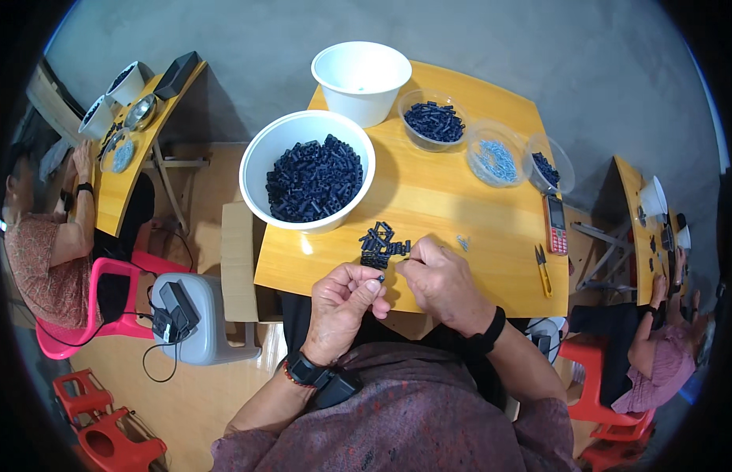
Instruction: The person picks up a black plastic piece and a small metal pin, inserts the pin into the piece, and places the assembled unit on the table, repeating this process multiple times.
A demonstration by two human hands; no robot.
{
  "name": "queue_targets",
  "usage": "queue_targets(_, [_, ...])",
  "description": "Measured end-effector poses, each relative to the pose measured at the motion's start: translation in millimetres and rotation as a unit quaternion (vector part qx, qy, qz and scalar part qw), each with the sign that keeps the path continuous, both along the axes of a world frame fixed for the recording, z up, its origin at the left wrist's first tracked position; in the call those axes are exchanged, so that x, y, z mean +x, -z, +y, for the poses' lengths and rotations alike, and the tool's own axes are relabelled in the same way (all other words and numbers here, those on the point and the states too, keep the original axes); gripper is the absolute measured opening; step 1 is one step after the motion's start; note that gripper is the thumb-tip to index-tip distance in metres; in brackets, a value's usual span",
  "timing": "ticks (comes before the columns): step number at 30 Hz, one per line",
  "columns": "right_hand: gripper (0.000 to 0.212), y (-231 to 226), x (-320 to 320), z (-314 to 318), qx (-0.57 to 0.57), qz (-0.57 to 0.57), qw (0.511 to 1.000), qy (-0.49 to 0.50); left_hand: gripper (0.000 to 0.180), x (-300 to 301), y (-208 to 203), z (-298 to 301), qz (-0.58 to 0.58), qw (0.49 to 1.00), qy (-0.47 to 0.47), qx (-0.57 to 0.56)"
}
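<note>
My left hand (340,308) is at the table's near edge, thumb and fingertips pinched on a small dark plastic piece (381,278). To its right, my right hand (443,285) is closed, knuckles up, over the table edge; whatever its fingertips hold is hidden. Just beyond both hands lies a small pile of black plastic pieces (381,244), some of them lined up in rows. A few tiny silvery parts (462,243) rest on the wood to the right of the pile.
On the yellow table (429,200) stand a white tub (254,193) full of black pieces, another white tub (358,98), and clear bowls with black pieces (434,122) and silvery parts (495,162). A phone (556,224) and yellow-handled snips (544,273) lie right. People work at side tables.
</note>
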State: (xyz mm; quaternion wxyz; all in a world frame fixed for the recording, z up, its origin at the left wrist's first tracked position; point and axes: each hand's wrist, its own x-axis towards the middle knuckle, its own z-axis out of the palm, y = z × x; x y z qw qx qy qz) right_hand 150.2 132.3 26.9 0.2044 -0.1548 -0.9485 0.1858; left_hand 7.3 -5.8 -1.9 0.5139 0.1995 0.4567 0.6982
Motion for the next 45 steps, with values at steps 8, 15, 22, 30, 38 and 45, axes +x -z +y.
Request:
queue_targets(8, [0.008,-0.9,9.2,-10.1,-0.130,0.120,0.984,0.025,0.011,0.2,-0.8,0.2,0.025,1.000,0.010,-0.006])
queue_targets(15, [0.010,-2.7,39.8,-15.9,-0.392,0.139,0.906,0.080,0.009,4.4,-3.8,-0.2,0.041,0.998,0.055,-0.001])
queue_targets(22, [0.013,-9.2,18.9,-22.2,-0.439,0.188,0.878,0.025,0.009,9.4,-4.2,0.0,0.019,0.998,0.061,0.009])
queue_targets(30, [0.016,-5.6,12.9,-24.7,-0.407,0.178,0.896,0.008,0.007,6.4,-6.4,-1.7,0.015,0.997,0.078,0.005])
queue_targets(38, [0.017,-19.9,6.8,-18.4,-0.331,0.151,0.931,-0.017,0.007,4.9,-7.6,-1.9,-0.025,0.997,0.074,0.005])
queue_targets(45, [0.015,-21.7,3.8,-15.1,-0.323,0.146,0.934,-0.041,0.010,2.8,-8.2,-5.9,-0.135,0.988,0.075,-0.011])
